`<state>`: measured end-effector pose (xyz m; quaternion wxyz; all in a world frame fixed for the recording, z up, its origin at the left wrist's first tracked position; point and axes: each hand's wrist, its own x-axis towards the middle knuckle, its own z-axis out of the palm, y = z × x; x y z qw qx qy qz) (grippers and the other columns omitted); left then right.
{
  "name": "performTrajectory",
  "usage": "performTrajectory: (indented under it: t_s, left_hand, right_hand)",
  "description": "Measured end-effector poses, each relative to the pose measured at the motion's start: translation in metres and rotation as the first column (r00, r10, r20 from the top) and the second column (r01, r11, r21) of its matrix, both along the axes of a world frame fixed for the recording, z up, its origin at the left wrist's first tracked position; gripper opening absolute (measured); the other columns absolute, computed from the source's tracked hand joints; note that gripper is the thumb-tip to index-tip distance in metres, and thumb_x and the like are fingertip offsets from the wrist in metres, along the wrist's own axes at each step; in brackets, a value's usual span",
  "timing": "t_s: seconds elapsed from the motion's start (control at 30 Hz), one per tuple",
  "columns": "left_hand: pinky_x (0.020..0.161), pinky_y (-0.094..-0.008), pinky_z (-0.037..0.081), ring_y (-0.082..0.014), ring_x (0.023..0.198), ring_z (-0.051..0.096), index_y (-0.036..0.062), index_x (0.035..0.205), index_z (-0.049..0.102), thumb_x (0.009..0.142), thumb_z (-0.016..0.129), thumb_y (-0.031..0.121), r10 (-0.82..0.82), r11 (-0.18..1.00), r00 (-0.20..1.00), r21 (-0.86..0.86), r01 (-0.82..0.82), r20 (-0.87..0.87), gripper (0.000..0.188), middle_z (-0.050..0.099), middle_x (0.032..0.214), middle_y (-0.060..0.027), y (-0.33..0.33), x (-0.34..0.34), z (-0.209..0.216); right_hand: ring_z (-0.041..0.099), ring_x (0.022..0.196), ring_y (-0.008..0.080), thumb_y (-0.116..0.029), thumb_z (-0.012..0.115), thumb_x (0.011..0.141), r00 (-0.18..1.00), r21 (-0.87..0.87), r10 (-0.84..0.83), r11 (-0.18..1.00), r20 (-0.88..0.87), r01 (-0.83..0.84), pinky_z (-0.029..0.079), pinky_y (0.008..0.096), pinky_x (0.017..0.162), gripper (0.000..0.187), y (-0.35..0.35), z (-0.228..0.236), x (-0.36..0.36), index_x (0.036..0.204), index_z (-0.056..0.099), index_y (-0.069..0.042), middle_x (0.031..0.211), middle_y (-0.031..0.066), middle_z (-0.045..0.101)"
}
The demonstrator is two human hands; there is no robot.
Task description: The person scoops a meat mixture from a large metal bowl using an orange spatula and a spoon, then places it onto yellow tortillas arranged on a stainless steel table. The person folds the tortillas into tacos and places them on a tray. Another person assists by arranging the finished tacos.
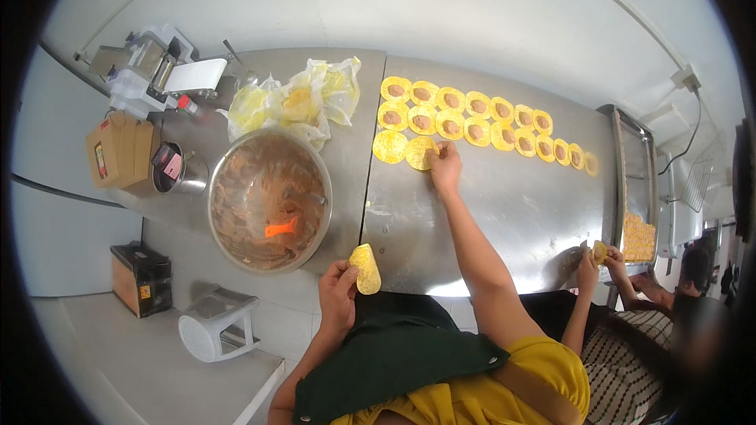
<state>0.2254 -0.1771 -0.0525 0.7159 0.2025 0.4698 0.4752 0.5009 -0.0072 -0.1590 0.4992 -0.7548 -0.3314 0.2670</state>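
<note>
My left hand [339, 296] grips some thin yellow dough wrappers [366, 269] near the table's front edge; whether it is one or a small stack I cannot tell. Stretched across the steel table [488, 212], my right hand [446, 167] pinches the edge of a plain round wrapper [418, 154] lying flat. Left of it lies another plain wrapper [390, 147]. Behind them, two rows of yellow rounds each carry a dab of brownish-pink filling [450, 127].
At left stand a big steel bowl [228, 236] with filling and an orange scraper [281, 227], crumpled plastic bags [295, 101], a metal pot [191, 173] and a machine [150, 71]. On the right, a co-worker's hands [588, 269] hold a wrapper beside a tray [617, 189] of yellow pieces.
</note>
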Motion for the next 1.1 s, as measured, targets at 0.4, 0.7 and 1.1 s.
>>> performTrajectory:
  t_s: [0.4, 0.7, 1.1]
  left_hand:
    - [0.07, -0.0227, 0.046, -0.0071, 0.077, 0.056, 0.0022, 0.096, 0.058, 0.089, 0.057, 0.006, -0.219, 0.973, 0.974, -0.061, 0.223, 0.066, 0.008, 0.059, 0.086, -0.0012, 0.038, 0.001, -0.013]
    - [0.07, -0.0217, 0.045, -0.0053, 0.075, 0.054, 0.0022, 0.095, 0.058, 0.09, 0.058, 0.009, -0.386, 0.916, 0.922, -0.11, 0.385, 0.01, 0.008, 0.057, 0.084, 0.0004, 0.063, -0.017, -0.011]
    - [0.068, -0.0192, 0.042, -0.0036, 0.072, 0.05, 0.0023, 0.092, 0.06, 0.089, 0.059, 0.009, -0.478, 0.875, 0.878, -0.107, 0.472, -0.036, 0.007, 0.056, 0.08, 0.002, 0.061, 0.0, -0.018]
  right_hand:
    - [0.048, 0.109, 0.0286, -0.019, 0.063, 0.079, 0.537, -0.07, 0.296, 0.914, 0.79, -0.401, 0.035, 0.0445, 0.091, 0.027, 0.017, 0.023, -0.05, 0.106, 0.067, -0.022, 0.113, 0.0016, 0.058]
    - [0.051, 0.103, 0.0277, -0.015, 0.064, 0.079, 0.657, -0.032, 0.223, 0.957, 0.72, -0.289, 0.037, 0.0433, 0.087, 0.025, 0.004, 0.028, -0.032, 0.103, 0.066, -0.016, 0.107, 0.0035, 0.06]
    - [0.059, 0.071, 0.0289, -0.004, 0.059, 0.084, 0.928, 0.01, 0.296, 0.952, 0.225, -0.305, 0.047, 0.0355, 0.066, 0.011, -0.014, 0.033, 0.011, 0.094, 0.055, -0.004, 0.085, 0.0139, 0.062]
